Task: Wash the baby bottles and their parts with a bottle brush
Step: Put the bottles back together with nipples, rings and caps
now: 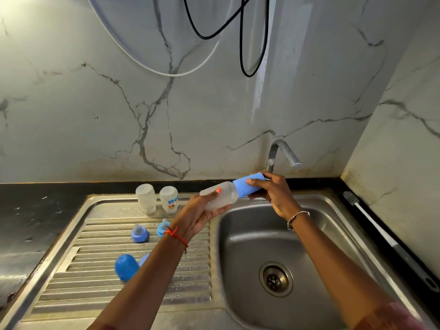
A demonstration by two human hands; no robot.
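Note:
A clear baby bottle (222, 195) lies sideways above the sink's left rim, and my left hand (198, 214) grips its body. My right hand (273, 192) grips the blue cap (244, 186) on the bottle's right end. Two more clear bottles (145, 198) (169, 199) stand upside down on the drainboard (142, 289). Two blue collars with teats (139, 233) (163, 228) lie in front of them, and two blue caps (126, 267) (144, 259) lie nearer to me. A bottle brush (390, 241) rests on the black counter to the right of the sink.
The steel sink basin (240, 258) with its drain (275, 279) is below my hands. A curved tap (284, 153) stands behind it, with no water running. Black and white cables (241, 44) hang down the marble wall. A side wall closes in on the right.

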